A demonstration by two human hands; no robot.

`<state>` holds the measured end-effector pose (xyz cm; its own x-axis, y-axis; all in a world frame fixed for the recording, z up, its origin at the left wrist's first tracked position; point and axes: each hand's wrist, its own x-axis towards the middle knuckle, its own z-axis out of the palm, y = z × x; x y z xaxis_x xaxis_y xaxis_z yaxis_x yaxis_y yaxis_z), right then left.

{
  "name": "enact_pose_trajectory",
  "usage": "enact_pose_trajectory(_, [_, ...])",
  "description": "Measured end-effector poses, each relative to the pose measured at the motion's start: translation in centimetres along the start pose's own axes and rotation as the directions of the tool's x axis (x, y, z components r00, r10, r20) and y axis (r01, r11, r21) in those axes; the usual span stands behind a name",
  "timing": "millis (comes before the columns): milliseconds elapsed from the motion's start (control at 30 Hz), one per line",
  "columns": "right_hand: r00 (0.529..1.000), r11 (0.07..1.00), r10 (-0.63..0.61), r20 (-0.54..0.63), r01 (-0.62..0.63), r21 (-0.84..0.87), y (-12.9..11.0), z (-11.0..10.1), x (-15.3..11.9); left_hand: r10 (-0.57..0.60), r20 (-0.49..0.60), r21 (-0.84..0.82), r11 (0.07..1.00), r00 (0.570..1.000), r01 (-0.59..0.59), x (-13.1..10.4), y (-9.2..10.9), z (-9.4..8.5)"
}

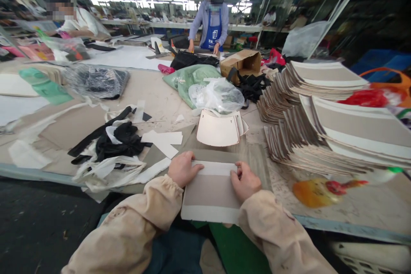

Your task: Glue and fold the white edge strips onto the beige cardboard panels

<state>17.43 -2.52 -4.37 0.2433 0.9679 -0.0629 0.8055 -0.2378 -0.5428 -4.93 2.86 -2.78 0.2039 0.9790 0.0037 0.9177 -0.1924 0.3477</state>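
A flat grey card panel with white strips along its far and near edges lies at the table's front edge, partly overhanging it. My left hand presses on its far left corner, fingers curled over the white strip. My right hand presses on its far right corner in the same way. Just beyond the panel sits a small stack of cream curved die-cut pieces.
Tall fanned stacks of the same grey-and-white panels fill the right side. Black straps and white scraps lie at left. Plastic bags, a cardboard box and a yellow-orange object are nearby. Two people work at the far side.
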Motion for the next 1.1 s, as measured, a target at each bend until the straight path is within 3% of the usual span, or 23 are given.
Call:
enact_pose_trajectory(167, [0.996,1.0,-0.008,-0.086,0.007,-0.013,0.7,0.2,0.1,-0.045,0.05,-0.11,0.993,0.998,0.05,-0.5,-0.9,-1.5])
enact_pose_trajectory(333, [0.983,0.997,-0.076,-0.168,0.072,-0.028,1.9,0.4,0.3,-0.096,0.098,-0.064,0.993,0.991,0.103,-1.6,-1.4,-2.7])
enact_pose_trajectory(400, [0.941,0.982,-0.186,-0.284,0.174,-0.069,2.0,0.2,0.2,-0.111,0.124,-0.015,0.993,0.986,0.114,-1.8,-1.4,-2.5])
enact_pose_trajectory(467, [0.85,0.918,-0.395,-0.348,0.356,-0.174,1.8,-0.1,-0.1,-0.099,0.14,0.028,0.995,0.985,0.096,-1.9,-1.3,-2.1])
enact_pose_trajectory(567, [0.713,0.727,-0.679,-0.178,0.616,-0.304,1.1,-0.3,-0.9,-0.056,0.12,0.063,0.997,0.991,0.049,-1.8,-1.2,-1.4])
enact_pose_trajectory(633, [0.675,0.642,-0.737,-0.005,0.699,-0.314,0.7,-0.1,-1.4,-0.031,0.107,0.069,0.997,0.994,0.024,-1.7,-1.3,-1.1])
enact_pose_trajectory(700, [0.676,0.618,-0.727,0.121,0.721,-0.314,0.5,0.3,-1.9,-0.021,0.108,0.072,0.997,0.994,0.013,-1.6,-1.4,-0.9])
enact_pose_trajectory(800, [0.696,0.625,-0.688,0.206,0.712,-0.32,0.4,0.8,-2.1,-0.034,0.117,0.059,0.998,0.993,0.027,-1.4,-1.5,-0.9])
enact_pose_trajectory(1100, [0.713,0.659,-0.662,0.231,0.7,-0.275,0.4,1.0,-2.1,-0.072,0.129,0.002,0.997,0.989,0.073,-1.0,-1.8,-0.9])
